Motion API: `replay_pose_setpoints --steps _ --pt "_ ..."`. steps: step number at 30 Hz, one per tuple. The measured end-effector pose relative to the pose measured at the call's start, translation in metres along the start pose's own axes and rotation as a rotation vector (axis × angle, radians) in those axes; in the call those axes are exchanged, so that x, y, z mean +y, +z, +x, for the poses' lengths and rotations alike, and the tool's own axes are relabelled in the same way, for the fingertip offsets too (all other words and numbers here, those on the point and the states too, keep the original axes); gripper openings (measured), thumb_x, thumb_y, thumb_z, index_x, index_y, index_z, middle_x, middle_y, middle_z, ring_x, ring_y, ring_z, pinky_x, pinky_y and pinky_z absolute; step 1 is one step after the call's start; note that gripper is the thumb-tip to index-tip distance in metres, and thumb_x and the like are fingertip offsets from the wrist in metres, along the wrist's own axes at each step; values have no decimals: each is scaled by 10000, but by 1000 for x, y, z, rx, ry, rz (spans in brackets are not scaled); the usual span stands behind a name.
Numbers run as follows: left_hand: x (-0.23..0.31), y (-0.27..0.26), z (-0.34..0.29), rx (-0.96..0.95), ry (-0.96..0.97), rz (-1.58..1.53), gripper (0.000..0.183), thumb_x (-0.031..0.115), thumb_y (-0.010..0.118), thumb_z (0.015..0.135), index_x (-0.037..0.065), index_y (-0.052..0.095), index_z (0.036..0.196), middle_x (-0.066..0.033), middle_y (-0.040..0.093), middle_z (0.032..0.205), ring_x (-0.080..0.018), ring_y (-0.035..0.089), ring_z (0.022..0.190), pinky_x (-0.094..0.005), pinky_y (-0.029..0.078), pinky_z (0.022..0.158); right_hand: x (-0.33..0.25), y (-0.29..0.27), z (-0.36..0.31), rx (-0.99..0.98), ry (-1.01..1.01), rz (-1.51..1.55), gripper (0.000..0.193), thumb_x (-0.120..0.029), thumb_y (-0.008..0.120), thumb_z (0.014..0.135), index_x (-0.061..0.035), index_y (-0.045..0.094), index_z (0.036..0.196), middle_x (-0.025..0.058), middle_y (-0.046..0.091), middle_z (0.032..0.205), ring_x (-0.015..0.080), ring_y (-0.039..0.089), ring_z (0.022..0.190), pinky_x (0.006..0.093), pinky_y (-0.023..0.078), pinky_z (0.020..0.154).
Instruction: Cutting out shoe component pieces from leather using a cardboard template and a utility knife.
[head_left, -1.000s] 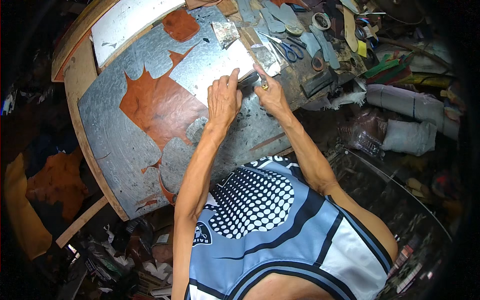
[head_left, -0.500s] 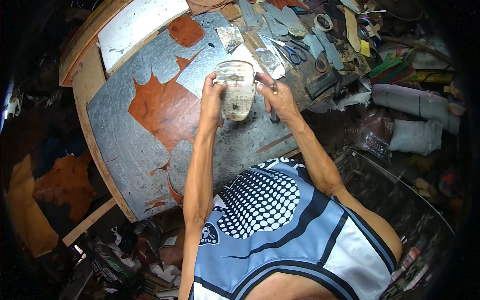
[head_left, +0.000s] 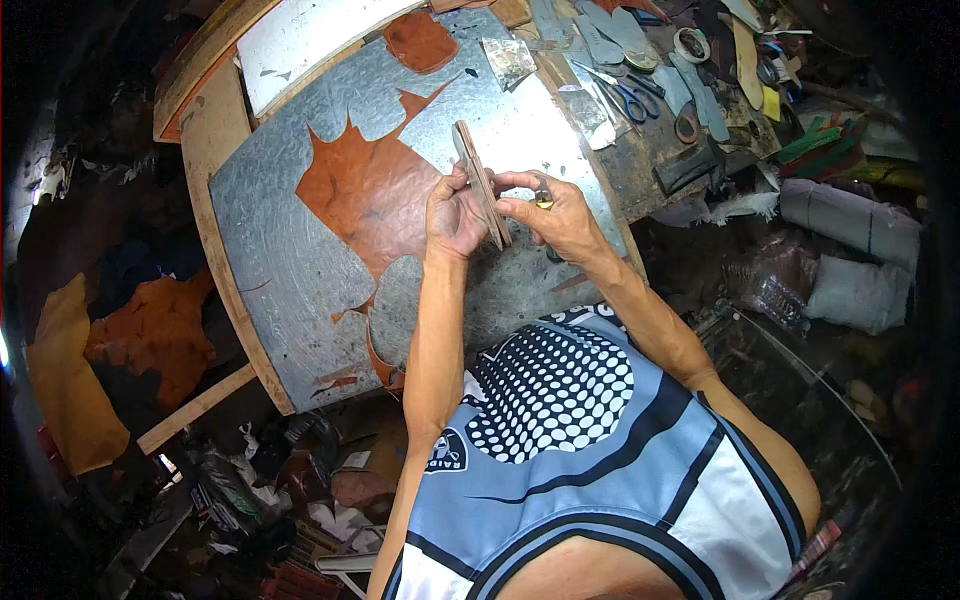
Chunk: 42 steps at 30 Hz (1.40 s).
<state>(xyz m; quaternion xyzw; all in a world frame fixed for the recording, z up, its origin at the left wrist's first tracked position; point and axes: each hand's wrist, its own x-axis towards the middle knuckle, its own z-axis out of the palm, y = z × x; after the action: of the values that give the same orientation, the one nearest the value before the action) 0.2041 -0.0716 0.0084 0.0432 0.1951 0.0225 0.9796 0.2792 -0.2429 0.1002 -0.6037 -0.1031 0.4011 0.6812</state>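
As the stack [head_left: 482, 184] is clamped edge-on by the fingers of the left hand [head_left: 456, 217] — checking seemingly under way — steady support is called for, the right hand's [head_left: 563, 214] closure being undeterminable.

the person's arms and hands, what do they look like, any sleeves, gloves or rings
The left arm and right arm are slim and sleeveless, coming out of a blue, white and black top. No gloves or watch show. The right hand wears a gold-coloured ring; the left hand shows none.
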Motion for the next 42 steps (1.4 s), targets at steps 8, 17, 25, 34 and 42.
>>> replay_pose_setpoints --steps 8,17,25,34,42 --pt "-3 -1 0 -40 -33 -52 237 123 524 963 26 604 1164 -185 700 964 -313 675 975 -445 559 860 6 -3 -1 6 20 -43 353 -269 745 886 -31 691 1141 -38 615 701 11 455 496 176 345 430" --pt "-21 20 6 161 107 61 342 67 455 946 39 465 1286 -187 612 1205 -314 634 1088 -451 564 863 36 -14 2 164 -202 -295 360 -239 713 896 20 674 1143 80 700 876 128 623 657 265 495 586" --pt "-20 0 -30 453 472 1408 462 79 496 945 6 422 1395 -182 639 1079 -283 629 950 -384 513 833 49 -74 12 328 240 -370 365 -164 704 887 37 639 1184 12 628 677 79 513 504 258 401 436" --pt "36 -72 -196 1022 665 2329 452 96 626 872 -20 533 1298 -234 562 1260 -419 520 1165 -506 414 994 41 -70 11 333 -6 -1353 386 -243 629 899 3 653 1194 257 681 1047 391 680 942 456 524 802" --pt "25 -78 -189 1166 637 2348 363 127 648 879 10 613 1221 -179 626 1061 -379 574 1018 -485 438 890 94 30 50 -120 -224 -1396 438 -228 660 866 18 544 1210 271 636 1033 461 659 875 529 541 763"
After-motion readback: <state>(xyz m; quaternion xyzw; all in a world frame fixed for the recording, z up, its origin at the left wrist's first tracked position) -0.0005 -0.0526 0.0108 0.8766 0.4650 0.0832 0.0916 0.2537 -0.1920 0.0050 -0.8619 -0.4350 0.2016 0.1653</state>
